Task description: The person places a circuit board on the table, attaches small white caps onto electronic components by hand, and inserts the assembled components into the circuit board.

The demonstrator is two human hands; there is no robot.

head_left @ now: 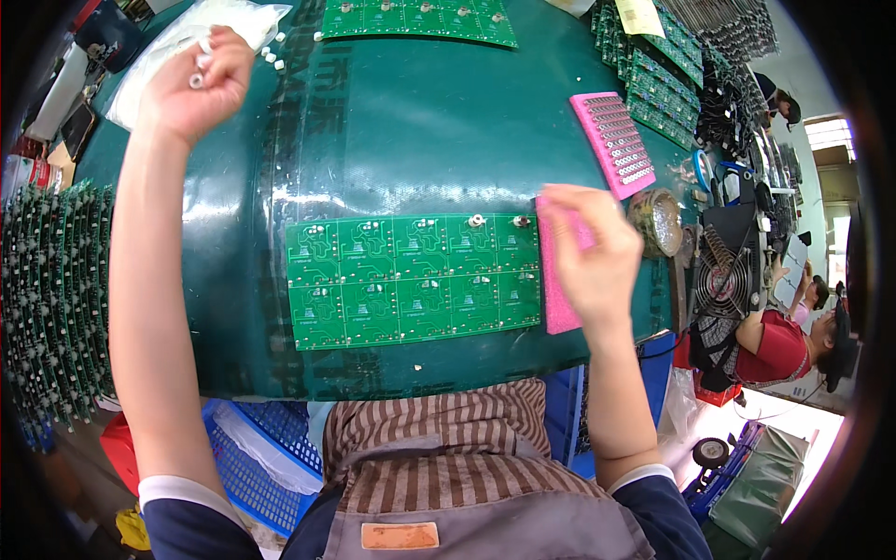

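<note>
A green circuit board panel (411,308), marked off into several repeated sections, lies flat on the table before me. Two small round parts, one a pale cylinder (477,221), stand along its far edge toward the right. My left hand (198,89) is raised at the far left, fingers curled around small white cylindrical spacers (196,81). Over a pink foam block (558,299) at the panel's right end hovers my right hand (597,252), slightly blurred, thumb and fingers pinched together. Whatever they may hold is hidden.
A clear plastic bag (140,89) lies behind my left hand, with loose white pieces (271,58) beside it. Another panel (420,21) sits at the back. Right: a pink foam block with rows of metal parts (614,140), stacked boards (663,93), a fan (724,280). People work farther right.
</note>
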